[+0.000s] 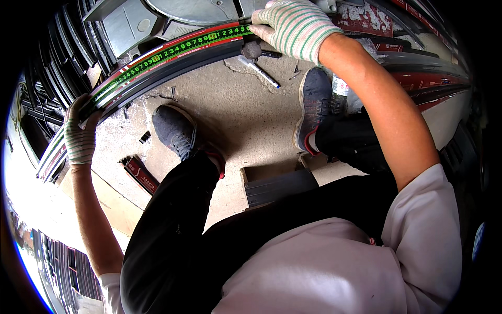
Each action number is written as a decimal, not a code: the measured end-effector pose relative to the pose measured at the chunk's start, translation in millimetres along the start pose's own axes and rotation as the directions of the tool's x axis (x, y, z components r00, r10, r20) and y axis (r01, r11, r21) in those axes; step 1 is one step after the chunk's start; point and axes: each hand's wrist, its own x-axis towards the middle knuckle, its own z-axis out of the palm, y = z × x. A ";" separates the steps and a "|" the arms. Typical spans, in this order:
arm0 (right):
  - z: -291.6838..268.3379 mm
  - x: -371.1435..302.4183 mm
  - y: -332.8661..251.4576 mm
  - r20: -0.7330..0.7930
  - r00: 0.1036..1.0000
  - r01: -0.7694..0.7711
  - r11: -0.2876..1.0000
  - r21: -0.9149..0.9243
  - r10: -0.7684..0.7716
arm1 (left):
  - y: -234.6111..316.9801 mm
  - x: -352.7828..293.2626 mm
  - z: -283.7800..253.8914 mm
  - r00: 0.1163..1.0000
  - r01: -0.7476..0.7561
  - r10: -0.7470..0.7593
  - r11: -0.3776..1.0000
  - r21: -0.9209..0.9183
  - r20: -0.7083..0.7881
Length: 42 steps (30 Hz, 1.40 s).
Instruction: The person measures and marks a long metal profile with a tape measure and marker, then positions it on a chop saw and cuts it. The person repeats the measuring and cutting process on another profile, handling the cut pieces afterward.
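We wrap knit-gloved left fingers (77, 108) round a smooth dark strip (198, 57), right fingers (264, 33) pinching green tape (180, 48), above rough concrete (246, 107)

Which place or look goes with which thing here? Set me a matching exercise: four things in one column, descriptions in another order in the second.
Things:
1. tape measure
2. marker pen
3. short red-and-black piece
4. left hand

Descriptions:
A. on the floor, nearer the right shoe than the left shoe
B. in a striped glove, at the long dark strip
C. bright green with black markings
D. lying to the left of the left trouser leg

Right pairs: 1-C, 2-A, 3-D, 4-B
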 end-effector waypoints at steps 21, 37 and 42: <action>5.0 -3.5 2.9 -0.052 0.999 -0.001 0.998 0.070 0.005 | -1.0 0.3 1.0 1.000 -0.002 0.002 1.000 -0.011 0.000; 11.3 -5.9 1.8 -0.040 0.998 -0.043 0.982 0.182 0.052 | -1.2 -1.2 1.4 0.999 -0.037 0.037 0.999 -0.002 -0.026; 35.4 -3.2 6.4 -0.079 0.993 -0.077 0.985 0.152 0.090 | 4.1 -0.1 0.7 0.999 -0.038 0.039 0.999 0.020 -0.025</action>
